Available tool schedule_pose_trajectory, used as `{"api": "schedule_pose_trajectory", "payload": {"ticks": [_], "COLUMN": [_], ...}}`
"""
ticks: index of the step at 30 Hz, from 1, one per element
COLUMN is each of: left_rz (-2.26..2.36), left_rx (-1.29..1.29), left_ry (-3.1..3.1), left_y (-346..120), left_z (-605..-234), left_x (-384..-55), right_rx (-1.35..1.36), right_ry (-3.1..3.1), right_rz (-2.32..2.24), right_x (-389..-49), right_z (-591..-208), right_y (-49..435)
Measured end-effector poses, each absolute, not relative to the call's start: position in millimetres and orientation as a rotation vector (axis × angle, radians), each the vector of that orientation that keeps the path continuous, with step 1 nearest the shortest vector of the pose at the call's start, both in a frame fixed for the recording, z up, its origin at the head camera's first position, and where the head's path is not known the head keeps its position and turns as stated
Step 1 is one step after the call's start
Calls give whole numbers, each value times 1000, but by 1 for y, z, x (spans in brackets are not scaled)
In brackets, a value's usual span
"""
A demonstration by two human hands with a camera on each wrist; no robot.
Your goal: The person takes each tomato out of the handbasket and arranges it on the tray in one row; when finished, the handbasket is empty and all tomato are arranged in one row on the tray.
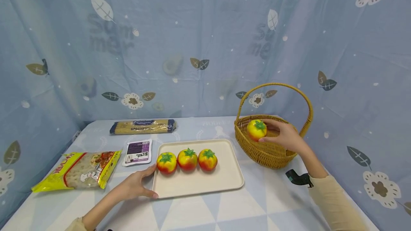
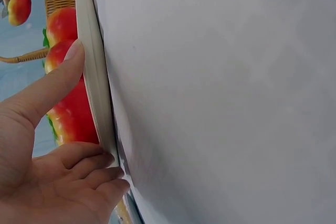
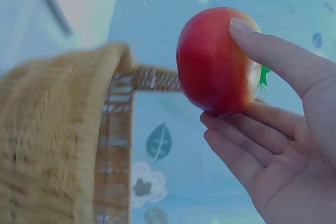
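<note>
A red-and-yellow tomato (image 1: 257, 130) with green leaves on top is pinched between the thumb and fingers of my right hand (image 1: 284, 136), over the wicker basket (image 1: 273, 156). In the right wrist view the tomato (image 3: 218, 61) shows its red underside, level above the basket rim (image 3: 105, 72). My left hand (image 1: 133, 184) is spread at the left end of the cream tray (image 1: 221, 184), thumb near the front corner and fingertips at the side. Three similar tomatoes (image 1: 187, 159) stand in a row along the tray's left half.
Left of the tray lie a flat purple-and-white packet (image 1: 138, 152) and a yellow bag (image 1: 80, 170) with a clear window. A spaghetti pack (image 1: 142, 127) lies at the back. The basket's tall handle (image 1: 273, 85) arches over it, and a blue patterned curtain (image 1: 205, 45) hangs behind.
</note>
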State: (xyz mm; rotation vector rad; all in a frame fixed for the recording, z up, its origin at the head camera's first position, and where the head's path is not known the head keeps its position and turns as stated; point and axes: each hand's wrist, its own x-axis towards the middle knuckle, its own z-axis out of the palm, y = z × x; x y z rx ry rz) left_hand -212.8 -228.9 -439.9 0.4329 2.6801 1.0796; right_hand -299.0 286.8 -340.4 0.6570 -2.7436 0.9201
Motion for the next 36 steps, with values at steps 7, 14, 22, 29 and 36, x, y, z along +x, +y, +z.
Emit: {"api": "schedule_pose_trajectory", "payload": {"ticks": [7, 14, 22, 29, 36], "left_rz": [1085, 1079, 1082, 1088, 1081], "left_rx": [422, 421, 423, 428, 419], "left_ry": [2665, 2666, 2665, 2669, 2669], "left_y": [-228, -228, -228, -228, -228], "left_z": [-439, -439, -440, -441, -439], "left_x": [-213, -214, -215, -215, -213], "right_rx": [787, 885, 1003, 1000, 1035], "right_ry": [-2673, -2678, -2711, -2782, -2806], "right_rz": [1034, 1107, 1148, 1120, 1150], "right_x": [-288, -287, -294, -302, -305], "right_z": [-352, -371, -395, -414, -423], "right_y": [266, 246, 228, 221, 216]}}
